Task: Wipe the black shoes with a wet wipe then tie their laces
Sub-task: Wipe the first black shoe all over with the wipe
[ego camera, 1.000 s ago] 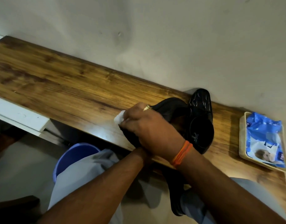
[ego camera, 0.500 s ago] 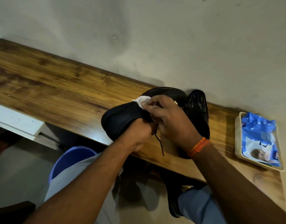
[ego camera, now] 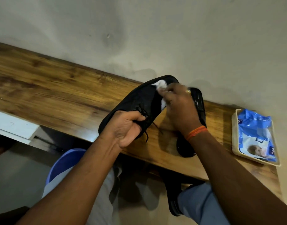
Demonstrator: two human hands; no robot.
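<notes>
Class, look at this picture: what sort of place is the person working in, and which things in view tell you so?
Probably a plain room at home, at a desk or shelf against the wall. Clues: the wooden desk along a bare plastered wall, a blue bucket beneath it, and a pack of wet wipes on a tray.

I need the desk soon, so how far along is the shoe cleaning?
Nothing looks finished yet. In hand: the left hand holds up one black shoe while the right hand rubs a white wipe on it. Its laces hang loose. Left: the second shoe lying on the desk, then tying both pairs of laces. The wipe pack sits in its tray.
</notes>
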